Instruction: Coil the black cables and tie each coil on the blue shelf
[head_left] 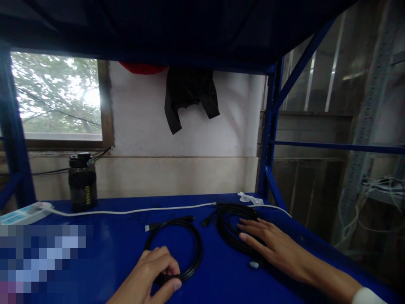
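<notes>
A coiled black cable [198, 249] lies on the blue shelf, a USB plug at its upper left. My left hand [155, 272] has its fingers curled round the lower edge of this coil. To the right lies a thicker bundle of black cable [223, 230], with a plug pointing left and a pale connector [254, 264] near its lower end. My right hand [268, 240] rests on the right part of that bundle, fingers spread and stretched to the left.
A dark bottle [82, 183] stands at the back left beside a white power strip [30, 213]. Its white cord [133, 210] runs along the back. Crumpled clear plastic [250, 198] lies behind the bundle. Blue posts [268, 135] frame the shelf.
</notes>
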Demonstrator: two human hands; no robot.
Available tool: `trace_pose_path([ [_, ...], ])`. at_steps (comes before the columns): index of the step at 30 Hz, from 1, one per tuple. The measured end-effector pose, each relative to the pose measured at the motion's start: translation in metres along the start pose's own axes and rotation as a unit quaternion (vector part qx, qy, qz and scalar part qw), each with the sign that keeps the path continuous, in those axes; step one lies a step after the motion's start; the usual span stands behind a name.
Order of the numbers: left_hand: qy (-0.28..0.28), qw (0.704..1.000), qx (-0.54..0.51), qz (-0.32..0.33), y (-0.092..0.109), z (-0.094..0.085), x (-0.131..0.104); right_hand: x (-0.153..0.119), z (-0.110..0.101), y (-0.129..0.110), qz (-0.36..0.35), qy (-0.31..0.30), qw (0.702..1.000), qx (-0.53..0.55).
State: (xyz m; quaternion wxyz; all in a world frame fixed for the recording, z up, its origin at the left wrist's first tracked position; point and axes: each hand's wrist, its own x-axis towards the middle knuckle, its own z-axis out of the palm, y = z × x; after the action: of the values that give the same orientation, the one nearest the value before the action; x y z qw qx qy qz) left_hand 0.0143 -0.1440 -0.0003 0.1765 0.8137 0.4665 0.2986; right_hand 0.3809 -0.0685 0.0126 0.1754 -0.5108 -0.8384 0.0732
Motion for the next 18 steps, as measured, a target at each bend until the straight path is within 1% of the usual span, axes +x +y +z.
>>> trace_pose_path([
  [5, -0.015, 1.000, -0.005, -0.003, 0.005, 0.003, 0.007, -0.021, -0.005, 0.010, 0.002, 0.001, 1.000, -0.005],
  [12, -0.050, 0.998, 0.012, -0.022, 0.018, 0.023, 0.031, -0.055, -0.016, 0.024, 0.031, 0.032, 0.999, -0.013],
  [15, -0.044, 0.999, 0.025, -0.018, 0.023, 0.033, 0.039, -0.064, -0.016, 0.033, 0.042, 0.045, 0.998, -0.032],
  [18, -0.024, 0.999, 0.048, -0.009, 0.023, 0.041, 0.044, -0.070, -0.012, 0.046, 0.046, 0.065, 0.996, -0.051],
])
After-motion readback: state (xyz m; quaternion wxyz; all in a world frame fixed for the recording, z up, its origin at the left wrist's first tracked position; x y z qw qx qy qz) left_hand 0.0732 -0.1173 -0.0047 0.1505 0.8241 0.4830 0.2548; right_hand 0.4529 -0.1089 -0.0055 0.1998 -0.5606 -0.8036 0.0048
